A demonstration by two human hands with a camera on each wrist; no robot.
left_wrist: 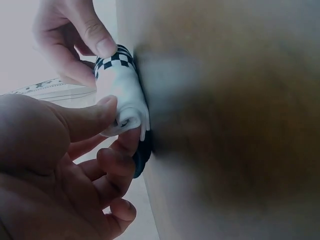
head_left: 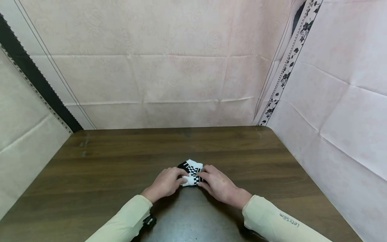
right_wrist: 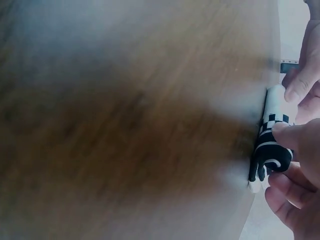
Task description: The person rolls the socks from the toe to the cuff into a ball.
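A pair of black-and-white checkered socks (head_left: 192,170), partly rolled up, lies on the brown wooden table between both hands. My left hand (head_left: 167,182) pinches the roll's white left end between thumb and fingers. At the other end, my right hand (head_left: 220,185) pinches the dark, striped part. The spiral of the white end of the socks (left_wrist: 121,87) shows in the left wrist view, with a dark part hanging below. In the right wrist view the black end of the socks (right_wrist: 271,152) is coiled too, its unrolled layers against the tabletop.
The wooden table (head_left: 121,161) reaches back to a pale cloth hanging (head_left: 181,77). More pale cloth (head_left: 338,101) with a dark floral border hangs on the right. A black strip (head_left: 36,74) runs along the left side.
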